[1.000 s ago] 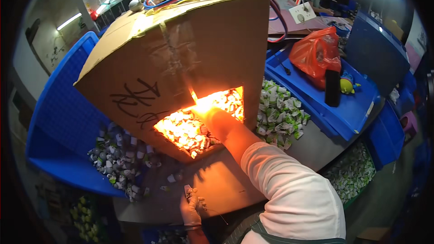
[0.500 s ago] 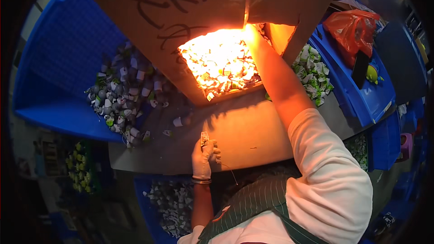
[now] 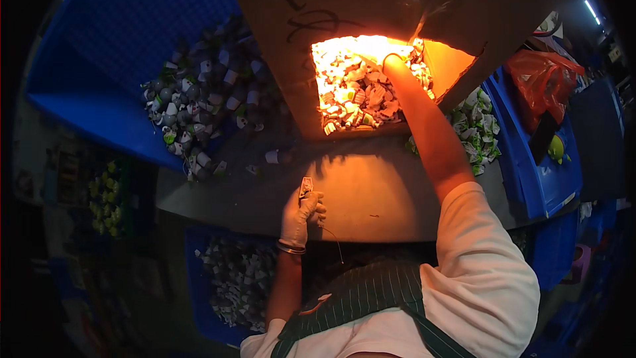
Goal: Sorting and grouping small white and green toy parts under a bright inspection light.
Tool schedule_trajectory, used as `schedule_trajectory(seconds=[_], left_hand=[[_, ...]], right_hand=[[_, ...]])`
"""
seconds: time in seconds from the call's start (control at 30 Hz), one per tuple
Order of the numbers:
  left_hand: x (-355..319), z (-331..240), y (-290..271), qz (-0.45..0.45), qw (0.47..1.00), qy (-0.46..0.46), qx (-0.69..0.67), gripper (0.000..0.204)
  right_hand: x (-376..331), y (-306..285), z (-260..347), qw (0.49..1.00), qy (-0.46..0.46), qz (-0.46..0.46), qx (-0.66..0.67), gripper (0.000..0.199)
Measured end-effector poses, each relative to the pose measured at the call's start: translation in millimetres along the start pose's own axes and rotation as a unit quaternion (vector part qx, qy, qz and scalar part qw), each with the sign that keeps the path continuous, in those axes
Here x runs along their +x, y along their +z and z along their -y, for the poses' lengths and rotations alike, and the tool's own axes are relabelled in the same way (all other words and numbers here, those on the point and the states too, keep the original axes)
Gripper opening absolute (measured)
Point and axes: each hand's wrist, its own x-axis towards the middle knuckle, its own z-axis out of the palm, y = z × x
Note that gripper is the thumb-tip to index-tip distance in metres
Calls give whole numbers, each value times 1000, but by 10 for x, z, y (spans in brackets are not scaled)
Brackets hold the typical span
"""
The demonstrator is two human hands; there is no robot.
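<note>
Since the earlier frame your right hand point(image 3: 396, 61) had pushed deeper, toward twelve o'clock, into the lit cardboard box point(image 3: 371, 0), apparently closing on the small pieces point(image 3: 354, 96) there, while your gloved left hand point(image 3: 299, 215) pinched a small upright part point(image 3: 305, 187) at six o'clock.

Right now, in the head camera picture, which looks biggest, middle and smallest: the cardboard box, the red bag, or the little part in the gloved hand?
1. Cardboard box, biggest by far.
2. Red bag.
3. Little part held in the gloved left hand, smallest even though it's closer to the camera.
</note>
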Motion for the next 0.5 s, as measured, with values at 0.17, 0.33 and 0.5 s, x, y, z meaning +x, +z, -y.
schedule_trajectory(seconds=[0.17,0.33,0.5], left_hand=[[-136,-104,78,-18,1000,-8,-13,35],[-209,-171,246,28,1000,11,-5,38],[-224,-168,422,72,997,29,3,29]], right_hand=[[-465,-292,452,916,-235,-51,-320,20],[-927,-201,1443,950,24,100,-294,36],[-913,184,1290,967,73,57,-238,26]])
